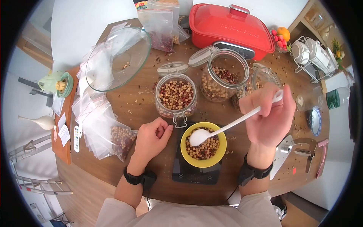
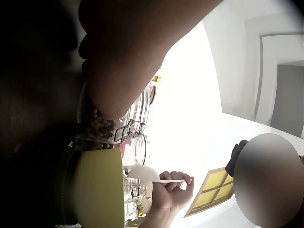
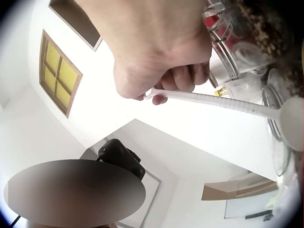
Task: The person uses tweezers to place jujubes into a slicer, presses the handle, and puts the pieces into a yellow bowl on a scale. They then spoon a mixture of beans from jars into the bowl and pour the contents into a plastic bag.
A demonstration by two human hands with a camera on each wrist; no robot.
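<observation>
My right hand (image 1: 267,113) grips a white spoon (image 1: 236,122) by the end of its long handle. The spoon's bowl end overlaps the mixed round beans (image 1: 204,148) inside a yellow bowl (image 1: 223,153), which sits on a black kitchen scale (image 1: 193,178). In the right wrist view, the spoon handle (image 3: 213,99) runs out from under the curled fingers. My left hand (image 1: 153,138) lies loosely curled left of the bowl, holding nothing. Just above it stands an open clip-top glass jar (image 1: 158,108) filled with red and tan beans.
More open glass jars (image 1: 215,92) stand behind the bowl, before a red electric cooker (image 1: 227,28). Plastic bags (image 1: 94,125) and a large glass lid (image 1: 89,72) lie at left. At right are a metal scraper (image 1: 281,155), a blue-rimmed bowl (image 1: 315,121) and a cup rack (image 1: 314,75).
</observation>
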